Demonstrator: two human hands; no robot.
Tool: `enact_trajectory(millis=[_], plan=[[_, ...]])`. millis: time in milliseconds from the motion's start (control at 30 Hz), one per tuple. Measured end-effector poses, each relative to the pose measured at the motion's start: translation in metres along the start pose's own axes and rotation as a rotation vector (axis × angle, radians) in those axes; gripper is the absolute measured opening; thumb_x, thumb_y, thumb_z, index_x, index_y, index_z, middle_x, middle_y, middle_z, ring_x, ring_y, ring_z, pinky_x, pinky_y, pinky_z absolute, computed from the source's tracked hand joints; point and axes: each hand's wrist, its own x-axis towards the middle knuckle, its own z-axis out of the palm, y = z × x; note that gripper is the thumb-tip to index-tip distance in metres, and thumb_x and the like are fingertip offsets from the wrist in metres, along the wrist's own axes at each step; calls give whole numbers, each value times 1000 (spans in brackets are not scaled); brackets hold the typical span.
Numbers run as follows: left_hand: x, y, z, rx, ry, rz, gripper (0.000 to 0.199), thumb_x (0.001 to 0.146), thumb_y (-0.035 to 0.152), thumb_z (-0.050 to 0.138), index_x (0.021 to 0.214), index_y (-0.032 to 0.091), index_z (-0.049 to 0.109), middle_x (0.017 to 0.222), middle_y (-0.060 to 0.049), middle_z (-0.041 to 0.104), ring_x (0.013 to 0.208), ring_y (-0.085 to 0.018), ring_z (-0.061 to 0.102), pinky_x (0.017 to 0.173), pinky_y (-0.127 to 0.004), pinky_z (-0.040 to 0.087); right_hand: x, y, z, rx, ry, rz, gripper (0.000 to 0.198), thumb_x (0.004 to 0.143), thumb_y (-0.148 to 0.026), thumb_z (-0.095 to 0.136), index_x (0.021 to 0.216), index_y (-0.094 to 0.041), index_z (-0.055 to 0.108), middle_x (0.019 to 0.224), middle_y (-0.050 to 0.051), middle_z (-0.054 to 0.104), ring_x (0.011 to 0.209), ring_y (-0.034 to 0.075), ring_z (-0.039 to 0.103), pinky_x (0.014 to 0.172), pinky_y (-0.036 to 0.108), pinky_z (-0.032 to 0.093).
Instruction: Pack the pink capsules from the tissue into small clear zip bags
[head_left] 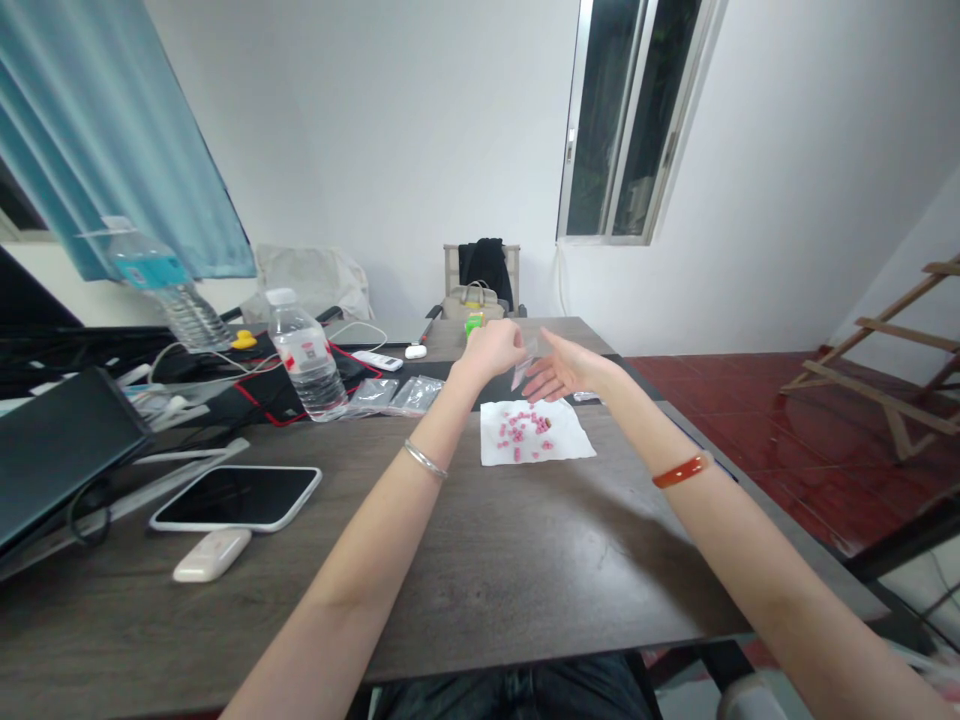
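Both arms reach out over a dark wooden table [525, 560]. My left hand [493, 350] is closed, pinching the top of a small clear plastic bag [523, 370]. My right hand [559, 376] touches the bag from the right with fingers stretched out. Just below the hands lies a white tissue [559, 450] with several small pink pieces [523, 434] scattered on it. A silver bangle sits on my left wrist, an orange band on my right.
To the left lie more clear bags [397, 395], a water bottle [306, 355], a phone [236, 497], a white dongle [211, 555], a laptop [52, 450] and cables. A chair with a bag [474, 300] stands behind the table. A wooden rack [892, 370] is at right.
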Motion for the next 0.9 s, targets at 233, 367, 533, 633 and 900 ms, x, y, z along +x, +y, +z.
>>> enact_trajectory(millis=[233,367,533,633,900], plan=[[-5,27,27,-35,50,264,18,79,20,50,74,18,67,78,-5,71,73,-18,62,69,-28,40,10,43,4,603,6,-118,60,94,-58,17,88,-13,55,90,16,66,91,18,65,76,27,54],[-12,44,42,-11,46,356,16,81,19,50,75,18,66,82,-5,71,75,-20,61,74,-33,36,19,56,3,779,181,-213,36,96,-38,31,75,-18,52,74,3,63,78,12,64,73,20,52],[-24,47,53,40,70,363,18,86,20,46,82,17,63,91,-7,71,82,-22,62,77,-37,31,20,64,7,907,254,-237,30,95,-33,37,72,-19,51,64,-1,59,65,10,61,64,16,51],[-30,41,57,67,107,325,18,88,19,43,84,18,61,92,-8,70,85,-22,62,77,-38,30,18,68,11,970,248,-203,29,95,-38,40,76,-18,51,65,0,59,63,11,62,62,18,53],[-34,25,66,-23,174,194,15,88,21,45,84,19,59,90,-5,70,86,-20,62,79,-36,29,17,72,18,1096,158,-128,26,91,-44,49,84,-20,47,74,1,59,68,12,66,65,21,57]])
